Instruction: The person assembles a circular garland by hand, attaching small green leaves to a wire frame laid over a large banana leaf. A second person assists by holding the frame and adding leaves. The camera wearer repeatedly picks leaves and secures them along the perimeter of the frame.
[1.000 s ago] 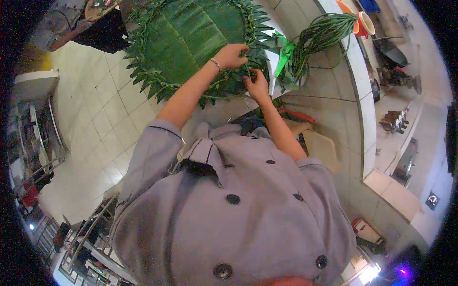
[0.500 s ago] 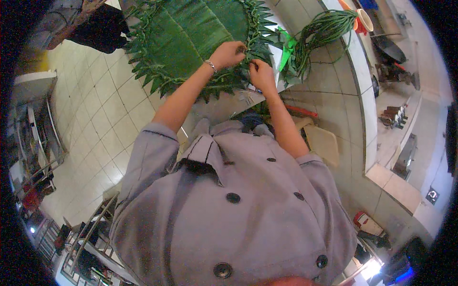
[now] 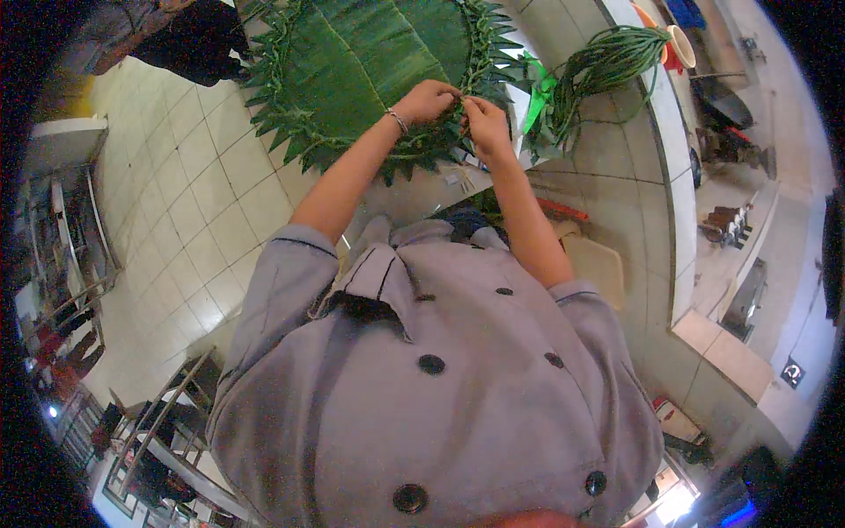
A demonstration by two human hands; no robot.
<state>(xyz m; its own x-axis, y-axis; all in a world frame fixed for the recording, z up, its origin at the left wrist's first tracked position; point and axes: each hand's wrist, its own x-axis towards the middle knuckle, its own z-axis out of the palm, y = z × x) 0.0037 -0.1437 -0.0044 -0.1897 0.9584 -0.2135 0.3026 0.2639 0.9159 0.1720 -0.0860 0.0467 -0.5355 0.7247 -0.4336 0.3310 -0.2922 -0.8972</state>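
A large round leaf mat (image 3: pixel 365 66) lies on a table, made of broad green leaf panels with a twisted border (image 3: pixel 475 35) and pointed leaf tips around it. My left hand (image 3: pixel 428 102) is over the mat's near right edge, fingers pinched together. My right hand (image 3: pixel 487 129) is just beside it, thumb and fingers closed, and the fingertips of both hands meet at the border. They seem to grip a thin green strand there, but it is mostly hidden by the fingers.
Right of the mat lie a bundle of long green stems (image 3: pixel 607 66) and a bright green strip (image 3: pixel 539 97). An orange container (image 3: pixel 647 18) stands at the upper right. A cream chair (image 3: pixel 594 264) is beside my right arm. A dark cloth (image 3: pixel 194 44) shows upper left.
My right hand has moved up and left, bringing its fingertips against those of my left hand. The whole view has shifted slightly.
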